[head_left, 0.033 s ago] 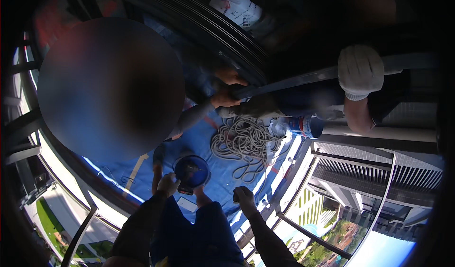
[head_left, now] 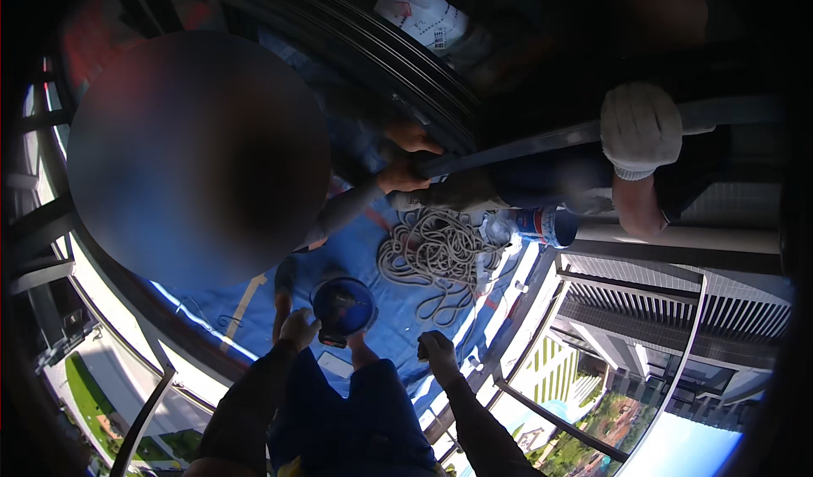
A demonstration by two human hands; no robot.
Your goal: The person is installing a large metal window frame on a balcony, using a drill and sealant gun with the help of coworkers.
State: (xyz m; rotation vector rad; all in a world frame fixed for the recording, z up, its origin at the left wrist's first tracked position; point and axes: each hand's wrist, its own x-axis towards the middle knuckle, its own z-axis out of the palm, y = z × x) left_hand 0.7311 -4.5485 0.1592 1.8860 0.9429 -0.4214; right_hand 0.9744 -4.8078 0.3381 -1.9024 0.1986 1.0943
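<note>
My left hand (head_left: 298, 330) is closed beside the left edge of a blue bucket (head_left: 370, 320); whatever it may hold is hidden. A dark tool (head_left: 332, 340), perhaps a cordless drill, rests in the bucket with its base end out over the near rim. To the right, my right hand (head_left: 437, 352) is curled into a fist, apart from the bucket, and its contents cannot be made out. Ahead, a co-worker's bare hands (head_left: 403, 176) grip a long dark metal bar (head_left: 533, 144). Another person's white-gloved hand (head_left: 641, 130) holds that bar farther right.
A heap of grey rope (head_left: 436, 253) lies on the blue floor sheet (head_left: 351, 261). Beside it stands a blue-and-red bucket (head_left: 555, 226). Metal railings (head_left: 584, 443) edge the platform, with ground far below. The co-worker bends close at left. A white package (head_left: 423, 20) lies at the top.
The gloved hand on the bar has shifted very slightly left. My hands and the bucket stay where they were.
</note>
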